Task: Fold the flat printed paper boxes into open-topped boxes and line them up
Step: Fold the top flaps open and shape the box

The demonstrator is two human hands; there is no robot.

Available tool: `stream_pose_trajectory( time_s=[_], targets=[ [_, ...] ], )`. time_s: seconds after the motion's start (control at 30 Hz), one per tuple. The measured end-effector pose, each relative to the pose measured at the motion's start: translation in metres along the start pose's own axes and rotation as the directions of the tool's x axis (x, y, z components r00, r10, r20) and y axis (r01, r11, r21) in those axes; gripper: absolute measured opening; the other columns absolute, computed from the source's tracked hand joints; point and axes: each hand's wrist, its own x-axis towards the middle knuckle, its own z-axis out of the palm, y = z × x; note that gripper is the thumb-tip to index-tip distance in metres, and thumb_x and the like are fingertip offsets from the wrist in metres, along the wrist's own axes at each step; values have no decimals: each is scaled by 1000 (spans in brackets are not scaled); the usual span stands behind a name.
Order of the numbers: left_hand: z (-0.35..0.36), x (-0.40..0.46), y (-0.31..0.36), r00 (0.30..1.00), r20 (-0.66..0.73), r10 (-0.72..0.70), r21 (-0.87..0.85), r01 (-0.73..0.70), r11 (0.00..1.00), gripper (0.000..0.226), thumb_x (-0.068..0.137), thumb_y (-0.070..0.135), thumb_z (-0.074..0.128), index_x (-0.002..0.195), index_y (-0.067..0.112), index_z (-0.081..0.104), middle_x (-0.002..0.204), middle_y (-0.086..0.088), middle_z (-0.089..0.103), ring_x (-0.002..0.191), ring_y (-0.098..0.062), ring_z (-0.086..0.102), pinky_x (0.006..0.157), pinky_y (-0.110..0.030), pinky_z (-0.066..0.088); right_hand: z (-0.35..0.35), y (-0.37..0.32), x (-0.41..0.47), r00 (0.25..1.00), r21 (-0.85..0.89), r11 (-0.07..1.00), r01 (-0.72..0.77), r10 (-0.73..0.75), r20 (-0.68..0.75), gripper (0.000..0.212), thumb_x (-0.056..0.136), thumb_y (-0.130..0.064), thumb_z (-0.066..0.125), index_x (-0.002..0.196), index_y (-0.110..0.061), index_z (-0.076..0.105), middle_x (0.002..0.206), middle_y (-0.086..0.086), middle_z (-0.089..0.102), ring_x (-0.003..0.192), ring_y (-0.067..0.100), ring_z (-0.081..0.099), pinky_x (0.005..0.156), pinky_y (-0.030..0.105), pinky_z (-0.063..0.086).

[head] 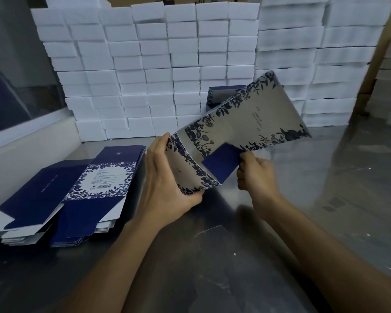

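Observation:
I hold a printed paper box (255, 114) above the steel table, tilted up toward the back right; it is pale with dark blue flower borders. My left hand (165, 177) grips its near end, where a flowered flap curves down. My right hand (255, 175) pinches a plain dark blue flap (222, 162) at the same end. A pile of flat boxes (77, 188), blue with a flowered label panel and barcode, lies on the table to the left. One folded box (219, 96) stands behind the held one, against the white blocks.
A wall of stacked white foam blocks (158, 68) closes off the back of the table. The steel tabletop (325, 188) is shiny and bare to the right. A pale ledge and glass pane (20, 93) run along the left side.

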Motion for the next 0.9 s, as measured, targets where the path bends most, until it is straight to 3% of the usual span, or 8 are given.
stream_pose_trajectory(
  time_s=[0.07,0.2,0.3,0.37,0.47,0.6,0.73,0.9],
  targets=[
    [1,0,3,998,-29,-50,3,50,999,129,50,40,95,149,14,15,148,-7,26,140,-28,32,111,-52,38,4,-2,-2,1000,32,999,10,-11,25,34,104,-26,45,71,-14,47,56,1,47,49,14,42,46,25,36],
    [6,-3,15,990,-57,-129,-18,129,992,125,51,44,94,147,7,22,145,-11,30,136,-26,34,112,-36,36,14,0,-8,981,23,999,-26,21,192,31,100,-51,47,115,-24,51,109,-1,67,86,15,69,78,39,57],
    [8,-3,22,985,-9,-171,-86,170,982,108,59,51,84,144,12,30,138,-3,34,128,-13,35,103,-7,28,16,4,-9,978,69,997,-16,2,211,35,98,-50,53,128,-32,47,117,-7,68,93,6,71,66,27,57],
    [5,1,27,973,-2,-230,-199,225,954,81,70,60,72,135,27,39,129,7,41,121,-7,40,95,-2,31,14,4,-8,981,77,997,-6,-9,193,31,99,-48,52,128,-36,49,116,-12,70,95,2,70,64,24,56],
    [0,9,31,947,9,-322,-361,303,882,40,79,67,54,108,41,49,115,12,53,109,-5,52,89,-11,39,13,1,-6,986,83,997,-3,-11,164,34,101,-49,47,133,-37,50,122,-13,67,100,4,67,75,33,57],
    [-6,17,34,899,61,-434,-511,402,760,47,82,70,45,90,25,55,88,-2,57,84,-19,55,78,-30,43,11,1,-4,988,2,996,94,-93,120,41,103,-50,44,138,-31,52,131,-9,64,119,11,61,105,47,48],
    [-14,23,35,761,224,-609,-566,610,554,66,65,88,42,87,28,59,94,7,70,93,-12,65,91,-43,52,8,4,-6,962,-77,970,232,-217,169,30,104,-50,41,128,-44,57,119,-33,64,112,-13,57,97,22,44],
    [-17,23,35,712,327,-621,-567,674,475,90,56,100,41,107,30,67,107,-2,74,98,-19,71,83,-46,59,8,4,-7,930,-125,934,334,-305,207,43,104,-48,40,144,-33,51,132,-19,61,114,-13,55,91,5,43]
  ],
)
